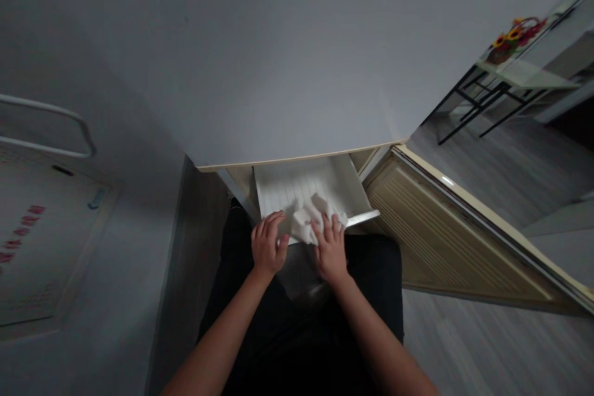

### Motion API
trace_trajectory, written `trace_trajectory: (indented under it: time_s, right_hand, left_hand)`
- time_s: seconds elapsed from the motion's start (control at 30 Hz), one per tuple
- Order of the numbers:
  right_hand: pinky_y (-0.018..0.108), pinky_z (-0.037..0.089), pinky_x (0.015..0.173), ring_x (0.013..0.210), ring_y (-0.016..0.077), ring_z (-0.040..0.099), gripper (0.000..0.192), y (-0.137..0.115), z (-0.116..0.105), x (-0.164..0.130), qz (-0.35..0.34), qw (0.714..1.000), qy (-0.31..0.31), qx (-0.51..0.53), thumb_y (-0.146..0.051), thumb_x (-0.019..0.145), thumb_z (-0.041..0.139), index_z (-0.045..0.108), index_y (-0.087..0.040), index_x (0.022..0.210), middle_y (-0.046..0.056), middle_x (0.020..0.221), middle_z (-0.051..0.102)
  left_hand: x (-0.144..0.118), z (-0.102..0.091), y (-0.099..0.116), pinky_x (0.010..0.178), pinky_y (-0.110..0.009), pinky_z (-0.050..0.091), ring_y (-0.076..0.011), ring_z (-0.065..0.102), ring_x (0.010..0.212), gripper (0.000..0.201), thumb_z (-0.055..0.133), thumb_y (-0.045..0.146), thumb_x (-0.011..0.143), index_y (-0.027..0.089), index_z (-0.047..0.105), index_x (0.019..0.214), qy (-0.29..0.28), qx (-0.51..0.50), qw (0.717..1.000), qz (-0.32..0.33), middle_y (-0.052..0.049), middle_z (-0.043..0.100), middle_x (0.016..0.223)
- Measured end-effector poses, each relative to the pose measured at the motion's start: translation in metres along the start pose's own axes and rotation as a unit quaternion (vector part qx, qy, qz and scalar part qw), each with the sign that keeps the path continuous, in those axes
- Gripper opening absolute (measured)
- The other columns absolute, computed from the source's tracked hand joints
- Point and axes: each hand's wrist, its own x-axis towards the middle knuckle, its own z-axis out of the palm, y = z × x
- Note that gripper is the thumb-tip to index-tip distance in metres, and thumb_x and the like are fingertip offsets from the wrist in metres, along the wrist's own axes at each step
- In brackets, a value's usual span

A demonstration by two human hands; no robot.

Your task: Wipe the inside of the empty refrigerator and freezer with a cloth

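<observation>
Seen from above, the person stands at a small refrigerator whose door hangs wide open to the right. A white ribbed drawer is pulled partway out from under the cabinet's top.

The left hand lies on the drawer's front edge, fingers spread and curled over the lip, apparently to steady the drawer; it holds nothing else. The right hand presses fingers-down on a crumpled white cloth, which sits at the front right of the drawer floor, just ahead of the fingertips. The fingers are mostly extended, pinning the cloth rather than closing round it, a pose that suits wiping the drawer floor.

Below the hands, against the dark clothing, a pale shiny shape shows, possibly a bag or film, though the light is too dim to be sure.

The open door blocks the floor on the right. Beyond it stands a black-legged side table bearing a basket of flowers. On the left a white appliance with a rail handle stands close beside the refrigerator, leaving only a narrow gap.
</observation>
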Motion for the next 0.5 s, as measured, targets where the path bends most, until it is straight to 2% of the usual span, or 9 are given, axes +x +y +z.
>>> trace_trajectory:
  time_s: [0.1, 0.17, 0.27, 0.37, 0.5]
  right_hand:
    - [0.063, 0.016, 0.123, 0.157, 0.0366, -0.004, 0.062, -0.052, 0.017, -0.001, -0.082, 0.995, -0.033, 0.043, -0.028, 0.095, 0.053, 0.041, -0.024, 0.156, 0.011, 0.17, 0.014]
    - [0.063, 0.016, 0.123, 0.157, 0.0366, -0.003, 0.057, -0.071, 0.024, -0.001, -0.116, 0.991, -0.046, 0.058, -0.033, 0.097, 0.053, 0.047, -0.022, 0.152, 0.011, 0.17, 0.015]
    - [0.062, 0.017, 0.123, 0.158, 0.0342, 0.002, 0.054, -0.073, 0.026, 0.001, -0.153, 0.985, -0.048, 0.061, -0.035, 0.1, 0.05, 0.046, -0.027, 0.153, 0.009, 0.169, 0.02]
    - [0.059, 0.017, 0.124, 0.158, 0.032, 0.006, 0.055, -0.062, 0.023, 0.004, -0.182, 0.981, -0.046, 0.055, -0.037, 0.102, 0.048, 0.04, -0.032, 0.156, 0.006, 0.168, 0.025]
    - [0.058, 0.017, 0.125, 0.158, 0.0322, 0.007, 0.059, -0.059, 0.02, 0.003, -0.174, 0.982, -0.049, 0.051, -0.038, 0.1, 0.05, 0.038, -0.033, 0.158, 0.005, 0.168, 0.024]
  left_hand:
    - [-0.006, 0.001, -0.009, 0.106, -0.049, 0.043, -0.0292, 0.059, 0.125, 0.053, 0.03, 0.056, 0.101, 0.02, 0.058, 0.129, 0.064, -0.115, 0.991, -0.015, -0.014, 0.064, 0.131]
    - [-0.011, 0.0, -0.018, 0.106, -0.048, 0.045, -0.0284, 0.059, 0.124, 0.055, 0.03, 0.059, 0.101, 0.019, 0.058, 0.128, 0.112, -0.184, 0.976, -0.034, -0.015, 0.063, 0.131]
    - [-0.017, -0.005, -0.03, 0.102, -0.045, 0.047, -0.0264, 0.06, 0.122, 0.054, 0.032, 0.058, 0.101, 0.018, 0.058, 0.126, 0.14, -0.189, 0.968, -0.084, -0.015, 0.063, 0.13]
    - [-0.018, -0.008, -0.034, 0.1, -0.042, 0.048, -0.0254, 0.059, 0.122, 0.053, 0.036, 0.057, 0.101, 0.018, 0.058, 0.127, 0.118, -0.186, 0.969, -0.113, -0.015, 0.062, 0.132]
    - [-0.015, -0.006, -0.033, 0.102, -0.043, 0.047, -0.0262, 0.059, 0.122, 0.055, 0.036, 0.061, 0.1, 0.018, 0.059, 0.125, 0.109, -0.211, 0.964, -0.123, -0.014, 0.062, 0.131]
